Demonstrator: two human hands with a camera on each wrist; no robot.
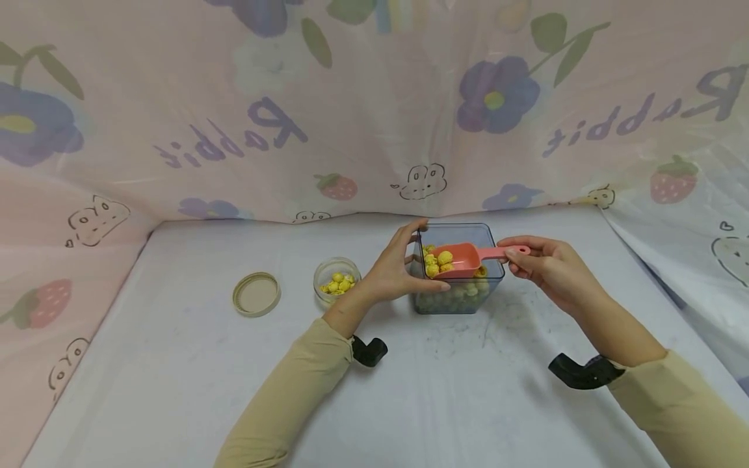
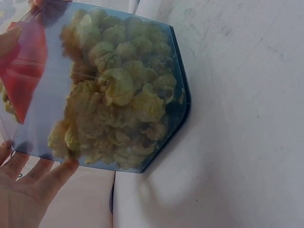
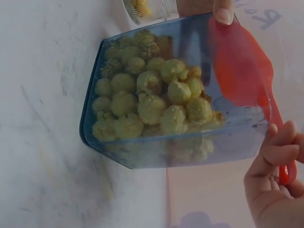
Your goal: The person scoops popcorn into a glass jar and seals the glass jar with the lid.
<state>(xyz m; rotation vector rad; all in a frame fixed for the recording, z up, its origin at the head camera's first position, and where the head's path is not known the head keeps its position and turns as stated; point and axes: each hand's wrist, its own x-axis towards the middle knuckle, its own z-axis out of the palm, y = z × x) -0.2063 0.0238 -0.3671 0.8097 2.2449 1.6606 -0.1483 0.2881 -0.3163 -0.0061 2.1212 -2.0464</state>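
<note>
A clear blue-tinted container (image 1: pixel 462 231) stands on the table, partly filled with yellow popcorn (image 3: pixel 152 107). My left hand (image 1: pixel 391 270) grips it from the left, thumb along the near rim and fingers spread on the far side. Between the thumb and fingers of my right hand (image 1: pixel 552 268) is the handle of a pink scoop (image 1: pixel 466 260). The scoop lies level inside the container's mouth, above the heap, with several popcorn pieces (image 1: pixel 445 258) in its bowl. Through the wall, the left wrist view shows the red-looking scoop (image 2: pixel 28 71) near the rim.
Left of the container stands a small round glass jar (image 1: pixel 318 277) with some popcorn inside, close by my left wrist. Farther left a round beige lid (image 1: pixel 256 294) lies on the white table (image 1: pixel 175 364). A patterned curtain (image 1: pixel 374 130) hangs along the back.
</note>
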